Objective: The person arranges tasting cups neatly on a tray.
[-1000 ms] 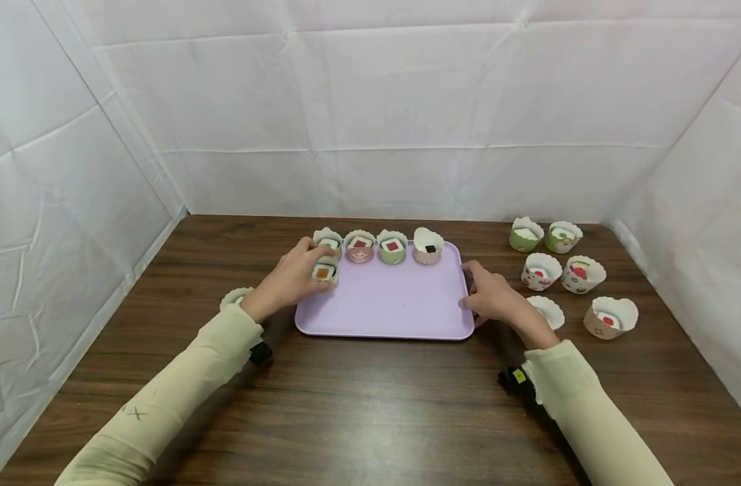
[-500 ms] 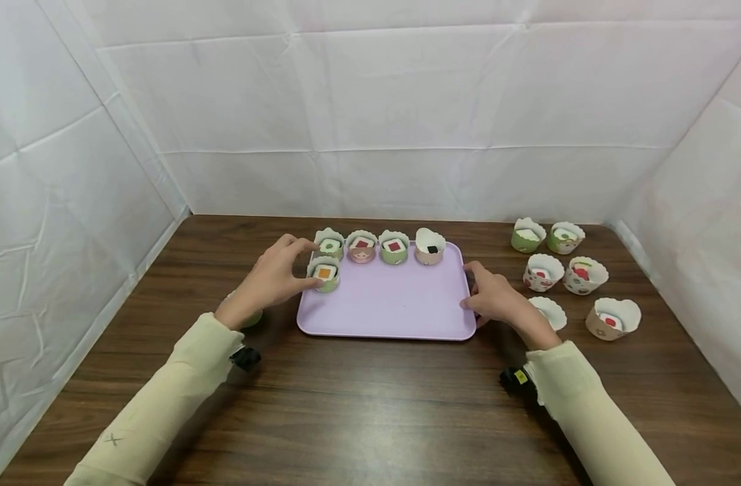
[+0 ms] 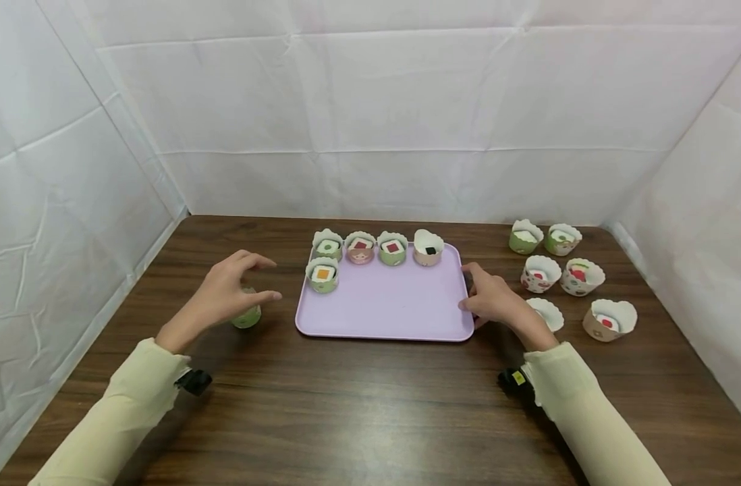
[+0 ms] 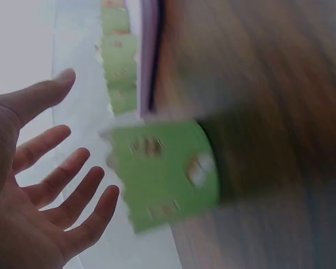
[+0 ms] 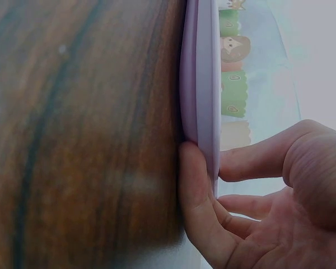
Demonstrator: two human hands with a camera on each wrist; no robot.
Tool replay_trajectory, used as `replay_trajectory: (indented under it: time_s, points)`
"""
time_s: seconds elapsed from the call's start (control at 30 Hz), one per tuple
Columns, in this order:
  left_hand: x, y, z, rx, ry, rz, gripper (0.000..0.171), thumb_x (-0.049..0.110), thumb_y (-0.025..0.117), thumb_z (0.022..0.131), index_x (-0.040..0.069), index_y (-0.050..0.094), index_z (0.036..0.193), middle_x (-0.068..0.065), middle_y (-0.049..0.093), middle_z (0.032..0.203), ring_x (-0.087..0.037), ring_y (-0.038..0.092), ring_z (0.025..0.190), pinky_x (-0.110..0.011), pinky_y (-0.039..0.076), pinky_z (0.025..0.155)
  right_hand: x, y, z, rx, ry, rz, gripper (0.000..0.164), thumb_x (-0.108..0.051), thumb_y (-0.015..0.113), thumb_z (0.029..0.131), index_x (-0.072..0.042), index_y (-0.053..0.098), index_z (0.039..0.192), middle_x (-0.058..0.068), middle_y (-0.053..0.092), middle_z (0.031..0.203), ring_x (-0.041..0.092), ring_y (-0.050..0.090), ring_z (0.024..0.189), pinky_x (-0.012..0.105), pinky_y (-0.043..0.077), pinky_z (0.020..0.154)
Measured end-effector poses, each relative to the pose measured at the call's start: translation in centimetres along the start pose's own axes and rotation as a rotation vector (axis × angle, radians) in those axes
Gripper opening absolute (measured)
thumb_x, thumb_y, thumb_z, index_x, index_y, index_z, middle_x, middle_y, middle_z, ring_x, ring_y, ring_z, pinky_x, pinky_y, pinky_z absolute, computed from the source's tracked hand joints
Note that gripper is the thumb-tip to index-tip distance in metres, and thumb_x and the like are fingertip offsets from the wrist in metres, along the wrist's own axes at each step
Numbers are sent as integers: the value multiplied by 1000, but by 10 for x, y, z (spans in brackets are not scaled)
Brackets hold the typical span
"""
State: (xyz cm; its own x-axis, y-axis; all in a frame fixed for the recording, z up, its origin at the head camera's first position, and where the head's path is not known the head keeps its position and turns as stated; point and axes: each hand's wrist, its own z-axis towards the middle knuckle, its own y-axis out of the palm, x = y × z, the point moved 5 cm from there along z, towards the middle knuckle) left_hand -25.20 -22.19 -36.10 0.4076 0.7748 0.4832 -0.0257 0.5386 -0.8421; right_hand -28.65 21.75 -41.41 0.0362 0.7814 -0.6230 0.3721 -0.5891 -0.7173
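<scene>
My left hand [image 3: 225, 287] is over the table to the left of the tray, thumb and fingers spread with nothing between them. A green paper baking cup [image 3: 247, 318] stands partly hidden behind it; in the left wrist view this cup [image 4: 162, 179] is large and blurred, just off the fingertips. My right hand [image 3: 492, 293] holds the right edge of the lilac tray [image 3: 401, 307]; in the right wrist view thumb and finger pinch the tray rim [image 5: 204, 112]. On the tray, a green cup with an orange-centred sushi-like piece [image 3: 323, 275] sits below a green-centred one [image 3: 328, 245].
Along the tray's back edge stand more filled cups, including a pink one [image 3: 361, 248], a green one [image 3: 392, 249] and a pale one [image 3: 428, 248]. Several cups, such as a beige one [image 3: 610, 320], stand on the brown table [image 3: 370, 412] at right. White cloth walls [image 3: 401, 94] enclose the table.
My left hand has let go of the orange-centred cup at the tray's left side and moved left and toward me, over the green cup. My right hand stays at the tray's edge.
</scene>
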Motion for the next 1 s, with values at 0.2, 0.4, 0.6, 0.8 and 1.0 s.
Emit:
replay_trajectory:
  time_s: [0.2, 0.4, 0.6, 0.8, 1.0]
  points:
    - [-16, -7, -17, -100, -61, 39, 67, 41, 85, 85, 5, 63, 137, -21, 62, 131, -41, 61, 120, -61, 54, 97, -1, -1, 1, 0, 0, -9, 79, -3, 65, 95, 1, 20, 160, 30, 60, 110, 30, 69, 80, 36, 66, 60]
    - [-24, -7, -24, -148, -86, 86, 76, 45, 87, 81, 5, 60, 140, -21, 64, 129, -39, 61, 117, -61, 53, 95, 0, -2, 2, 10, -5, -11, 78, -3, 65, 95, 1, 20, 160, 30, 61, 107, 29, 69, 78, 36, 65, 60]
    - [-29, -4, -28, -165, -62, 85, 72, 39, 89, 80, 1, 61, 136, -21, 68, 126, -38, 64, 111, -57, 55, 91, 2, 0, 2, 3, 1, -3, 78, -3, 65, 95, 1, 21, 159, 29, 60, 106, 28, 69, 76, 35, 65, 59]
    - [-33, 0, -30, -151, -48, 79, 60, 31, 87, 84, 0, 63, 131, -18, 71, 118, -34, 66, 103, -53, 56, 86, 2, 0, 2, 7, -4, 4, 78, -2, 65, 94, 1, 21, 159, 28, 60, 104, 28, 69, 75, 36, 65, 59]
    - [-35, 3, -29, -153, -68, 80, 54, 25, 84, 86, 1, 63, 129, -16, 71, 114, -30, 65, 98, -50, 56, 82, 2, 2, 2, 4, -4, 8, 78, -2, 64, 95, 2, 20, 159, 28, 60, 104, 28, 69, 76, 36, 65, 59]
